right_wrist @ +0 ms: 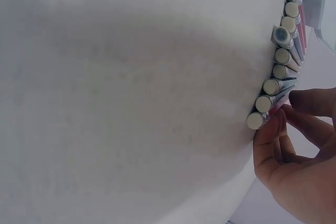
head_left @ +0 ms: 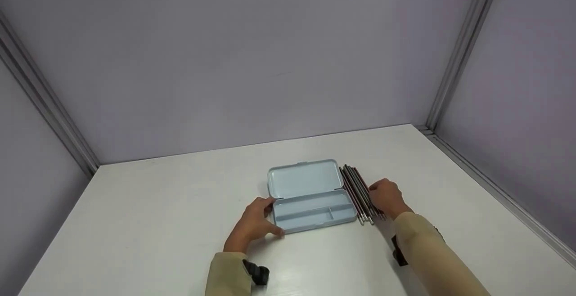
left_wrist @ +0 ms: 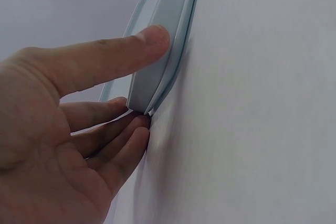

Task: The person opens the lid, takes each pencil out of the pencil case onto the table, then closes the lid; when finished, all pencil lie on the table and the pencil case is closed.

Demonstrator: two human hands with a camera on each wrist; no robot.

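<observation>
A light blue pencil case (head_left: 315, 215) lies open in the middle of the white table (head_left: 157, 224), its lid (head_left: 303, 179) folded flat behind the tray. My left hand (head_left: 272, 217) holds the tray's left end. In the left wrist view the thumb (left_wrist: 152, 38) presses the case's (left_wrist: 173, 19) side wall and the fingers (left_wrist: 134, 127) meet its corner. Several pencils (head_left: 357, 190) lie side by side just right of the case. My right hand (head_left: 377, 195) sits at their right edge. In the right wrist view its fingertips (right_wrist: 270, 127) pinch the outermost pencil (right_wrist: 261, 118) of the row (right_wrist: 283, 56).
Pale grey booth walls with metal corner posts (head_left: 463, 48) close in the table at the back and both sides. A metal rail (head_left: 499, 192) runs along the table's right edge.
</observation>
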